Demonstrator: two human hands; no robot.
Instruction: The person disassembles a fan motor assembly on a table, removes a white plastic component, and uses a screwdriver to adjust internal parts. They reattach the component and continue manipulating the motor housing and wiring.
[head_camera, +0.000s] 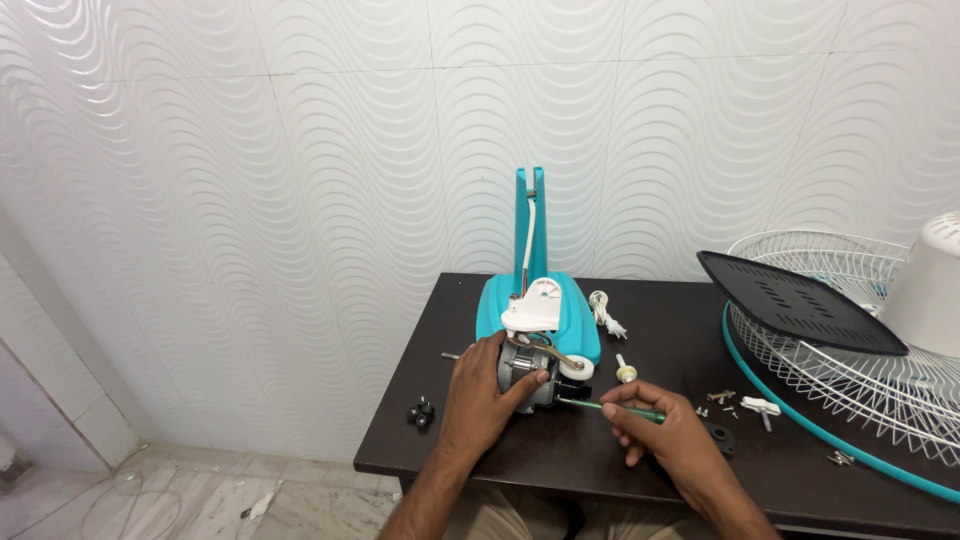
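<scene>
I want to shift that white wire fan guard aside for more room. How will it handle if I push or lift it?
The fan guard is thin open wire, so probably light for its size and a little springy. It overhangs the table edge with a black panel resting on it, so pushing may tip it or slide that off.

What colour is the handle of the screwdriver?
Green. The screwdriver in the right hand shows clearly in the head view.
</scene>
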